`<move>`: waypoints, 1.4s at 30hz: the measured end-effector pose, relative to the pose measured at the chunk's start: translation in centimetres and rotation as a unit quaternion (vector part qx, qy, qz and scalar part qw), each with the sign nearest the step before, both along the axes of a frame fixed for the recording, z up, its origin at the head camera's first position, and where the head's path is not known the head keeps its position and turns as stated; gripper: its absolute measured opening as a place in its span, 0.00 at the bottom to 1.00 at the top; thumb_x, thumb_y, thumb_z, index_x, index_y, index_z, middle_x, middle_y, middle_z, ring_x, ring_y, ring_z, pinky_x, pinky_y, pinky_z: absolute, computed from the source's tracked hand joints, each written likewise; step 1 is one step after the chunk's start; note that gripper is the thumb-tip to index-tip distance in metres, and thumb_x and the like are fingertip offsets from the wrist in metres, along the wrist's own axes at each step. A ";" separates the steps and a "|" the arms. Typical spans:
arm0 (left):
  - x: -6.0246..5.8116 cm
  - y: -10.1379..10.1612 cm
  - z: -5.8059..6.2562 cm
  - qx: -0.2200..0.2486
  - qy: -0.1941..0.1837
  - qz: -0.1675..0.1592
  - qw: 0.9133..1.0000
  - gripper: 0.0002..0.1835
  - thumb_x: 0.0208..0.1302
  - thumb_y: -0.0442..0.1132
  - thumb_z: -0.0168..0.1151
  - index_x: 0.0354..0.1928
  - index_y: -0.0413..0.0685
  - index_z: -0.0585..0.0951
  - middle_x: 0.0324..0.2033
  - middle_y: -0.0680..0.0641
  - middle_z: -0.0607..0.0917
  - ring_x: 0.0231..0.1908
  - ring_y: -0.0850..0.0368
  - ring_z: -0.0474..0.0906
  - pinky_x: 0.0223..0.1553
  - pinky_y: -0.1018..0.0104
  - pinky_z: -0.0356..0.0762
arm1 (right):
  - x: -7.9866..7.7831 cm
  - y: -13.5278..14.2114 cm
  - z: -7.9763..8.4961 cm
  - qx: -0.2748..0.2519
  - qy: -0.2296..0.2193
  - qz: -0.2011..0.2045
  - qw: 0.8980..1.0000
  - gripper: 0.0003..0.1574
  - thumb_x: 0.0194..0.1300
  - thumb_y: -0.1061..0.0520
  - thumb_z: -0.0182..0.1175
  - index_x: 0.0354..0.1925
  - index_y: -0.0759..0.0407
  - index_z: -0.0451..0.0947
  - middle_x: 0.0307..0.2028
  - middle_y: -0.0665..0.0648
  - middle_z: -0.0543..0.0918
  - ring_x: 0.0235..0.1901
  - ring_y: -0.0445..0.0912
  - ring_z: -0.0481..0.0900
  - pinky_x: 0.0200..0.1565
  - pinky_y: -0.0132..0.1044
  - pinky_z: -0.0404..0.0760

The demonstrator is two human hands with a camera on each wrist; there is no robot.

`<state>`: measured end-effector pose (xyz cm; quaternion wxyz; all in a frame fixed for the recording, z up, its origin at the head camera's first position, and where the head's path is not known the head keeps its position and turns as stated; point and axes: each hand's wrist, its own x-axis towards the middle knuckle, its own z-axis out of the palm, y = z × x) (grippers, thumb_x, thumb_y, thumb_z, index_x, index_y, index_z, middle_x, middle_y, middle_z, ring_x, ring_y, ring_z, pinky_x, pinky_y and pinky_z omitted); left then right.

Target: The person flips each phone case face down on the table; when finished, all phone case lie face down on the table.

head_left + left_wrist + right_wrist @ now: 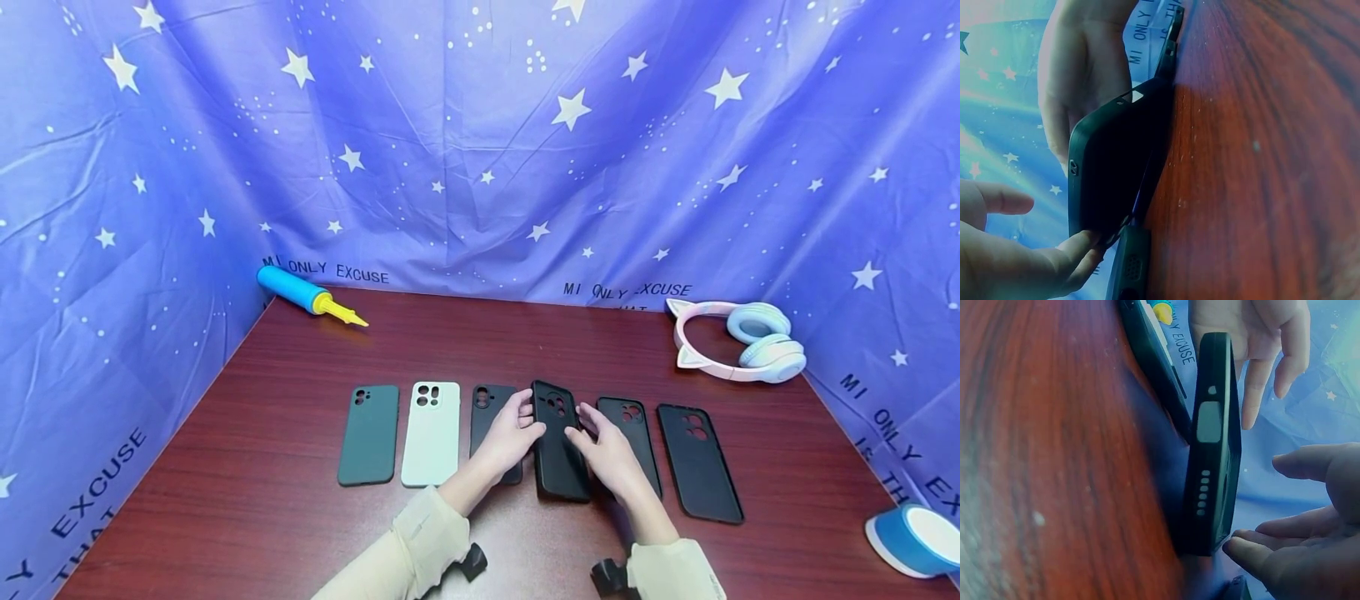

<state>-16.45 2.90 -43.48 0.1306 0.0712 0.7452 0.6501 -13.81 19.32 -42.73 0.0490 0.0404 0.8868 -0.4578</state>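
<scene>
A black phone case (558,471) with a round camera cut-out lies between both hands, fourth from the left in a row. The left hand (516,435) touches its left edge with the fingertips; the thumb stands off it in the left wrist view. On the opposite side, fingertips of the right hand (611,454) touch the case's edge, and in the right wrist view the thumb is apart from it. Partly covered by the left hand is a dark phone case (483,408). Another black case (639,437) lies partly behind the right hand.
Left in the row are a dark green case (369,437) and a pale green case (431,437); a black case (701,467) ends it at right. A blue-yellow pump (296,292), cat-ear headphones (765,358) and a blue-white round object (915,540) lie around.
</scene>
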 end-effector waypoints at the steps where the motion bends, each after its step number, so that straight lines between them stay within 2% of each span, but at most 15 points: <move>1: 0.0 0.0 0.0 0.001 -0.001 0.002 1.000 0.33 0.63 0.31 0.55 0.70 0.34 0.60 0.62 0.29 0.72 0.62 0.36 0.72 0.63 0.46 0.71 | 0.0 0.0 0.0 0.003 0.001 -0.001 1.000 0.39 0.71 0.56 0.54 0.71 0.72 0.54 0.69 0.71 0.63 0.69 0.61 0.64 0.68 0.53 0.66; 4: 0.1 0.0 0.0 0.004 -0.001 0.004 1.000 0.33 0.63 0.32 0.55 0.70 0.34 0.61 0.62 0.29 0.72 0.62 0.36 0.72 0.63 0.47 0.72 | 0.2 -0.1 0.2 0.013 0.008 -0.002 1.000 0.37 0.71 0.56 0.54 0.71 0.71 0.56 0.68 0.70 0.66 0.67 0.61 0.67 0.66 0.52 0.69; 8: 0.2 0.1 0.0 0.017 -0.005 0.002 1.000 0.33 0.64 0.32 0.54 0.70 0.32 0.59 0.63 0.28 0.71 0.63 0.36 0.71 0.62 0.47 0.72 | 0.3 -0.2 0.2 0.015 0.007 0.003 1.000 0.36 0.70 0.54 0.54 0.70 0.69 0.59 0.66 0.68 0.70 0.66 0.60 0.69 0.66 0.54 0.69; 14: 0.4 0.2 0.2 0.043 -0.005 -0.005 0.999 0.32 0.64 0.30 0.53 0.70 0.28 0.59 0.63 0.27 0.70 0.64 0.36 0.70 0.61 0.48 0.73 | 0.4 -0.3 0.1 0.023 -0.004 0.018 1.000 0.37 0.71 0.52 0.54 0.70 0.70 0.58 0.67 0.69 0.69 0.66 0.61 0.68 0.66 0.56 0.67; 24: 0.6 0.3 0.3 0.085 -0.004 -0.025 0.996 0.28 0.65 0.27 0.51 0.66 0.24 0.63 0.59 0.26 0.74 0.60 0.37 0.74 0.59 0.53 0.77 | 0.3 -0.2 0.0 0.016 -0.018 0.014 1.000 0.39 0.71 0.48 0.53 0.70 0.69 0.58 0.66 0.70 0.69 0.68 0.61 0.66 0.67 0.57 0.65; 34: 0.4 0.4 -0.1 0.129 -0.040 -0.043 0.990 0.29 0.66 0.30 0.47 0.69 0.28 0.61 0.64 0.30 0.71 0.63 0.41 0.72 0.59 0.52 0.76 | 0.3 -0.3 0.1 0.015 -0.028 0.007 0.999 0.43 0.71 0.42 0.52 0.71 0.68 0.58 0.67 0.70 0.68 0.69 0.61 0.64 0.69 0.57 0.63; 42: 0.0 0.6 -0.3 0.151 -0.051 -0.042 0.986 0.26 0.71 0.33 0.44 0.68 0.30 0.64 0.67 0.32 0.68 0.65 0.41 0.69 0.61 0.59 0.75 | 0.2 -0.3 0.2 0.020 -0.023 0.006 1.000 0.44 0.70 0.41 0.53 0.71 0.68 0.58 0.66 0.70 0.69 0.69 0.61 0.64 0.68 0.58 0.63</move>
